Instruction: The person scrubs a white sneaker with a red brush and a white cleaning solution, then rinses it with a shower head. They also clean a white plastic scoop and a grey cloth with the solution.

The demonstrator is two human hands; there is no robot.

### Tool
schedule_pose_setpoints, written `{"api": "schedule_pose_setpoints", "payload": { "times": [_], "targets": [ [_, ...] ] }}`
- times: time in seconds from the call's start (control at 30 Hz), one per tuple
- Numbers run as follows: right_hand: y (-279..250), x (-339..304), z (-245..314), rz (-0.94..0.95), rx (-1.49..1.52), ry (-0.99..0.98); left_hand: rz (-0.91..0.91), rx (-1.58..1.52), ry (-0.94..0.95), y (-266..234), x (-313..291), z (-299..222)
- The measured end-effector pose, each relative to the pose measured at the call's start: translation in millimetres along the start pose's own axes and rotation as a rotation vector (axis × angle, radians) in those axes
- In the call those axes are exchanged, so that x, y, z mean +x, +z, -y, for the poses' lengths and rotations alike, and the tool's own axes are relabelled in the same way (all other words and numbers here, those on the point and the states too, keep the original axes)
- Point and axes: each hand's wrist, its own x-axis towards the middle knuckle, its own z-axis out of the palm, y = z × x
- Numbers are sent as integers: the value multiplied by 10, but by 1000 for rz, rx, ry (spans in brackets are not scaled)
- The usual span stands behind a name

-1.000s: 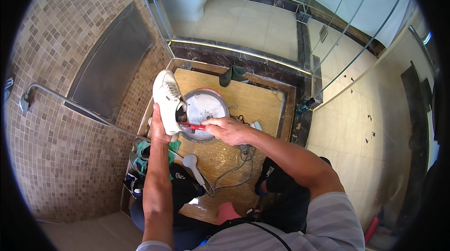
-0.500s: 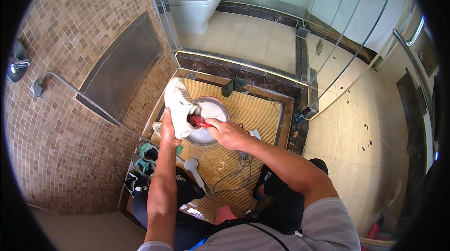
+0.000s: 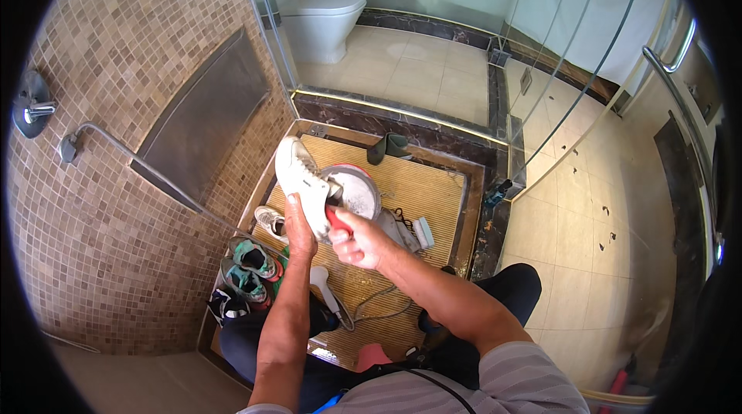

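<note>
A white sneaker [image 3: 300, 182] is gripped in my left hand [image 3: 300, 230], toe pointing up and away over the left side of a round basin of foamy water [image 3: 357, 191]. My right hand [image 3: 359, 241] is closed round a red handle [image 3: 338, 222] at the shoe's opening. The far end of this tool goes in at the opening and is hidden, so its kind does not show. Another white sneaker [image 3: 270, 222] rests on the floor left of my left hand. Right of the basin lies a pale scrubbing brush [image 3: 423, 234], beside dark laces.
Several teal and dark shoes [image 3: 247, 269] line the tiled wall at left. A shower head [image 3: 323, 281] and its hose lie on the ribbed mat between my legs. A dark green item [image 3: 388, 148] lies behind the basin. A stone curb [image 3: 402, 118] and glass panels border the shower.
My right hand has turned and come nearer to me, and less of the red handle shows. The sneaker has shifted slightly right and nearer. The other white sneaker now shows more.
</note>
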Motion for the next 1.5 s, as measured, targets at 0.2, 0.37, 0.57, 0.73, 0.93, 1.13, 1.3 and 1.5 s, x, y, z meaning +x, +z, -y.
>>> {"api": "schedule_pose_setpoints", "payload": {
  "times": [0.2,0.37,0.57,0.73,0.93,1.13,1.3,1.5],
  "targets": [
    [-74,-471,260,85,-530,107,56,-36,4,-125,165,-224],
    [-227,-277,129,160,-57,158,37,64,50,-53,146,-30],
    [-56,13,-34,78,21,98,-47,119,13,-276,51,298],
    [-216,-286,324,16,-920,-15,-61,141,36,6,287,-164],
    [-381,-468,595,-237,-1839,-199,72,716,503,61,426,-359],
    [-417,-767,738,-537,-1970,-49,141,1166,781,228,361,-605],
    [-431,-823,782,-591,-1889,-20,153,1246,881,283,365,-596],
    [-538,-833,791,-557,-1930,-26,207,1320,918,340,364,-629]
  ]
}}
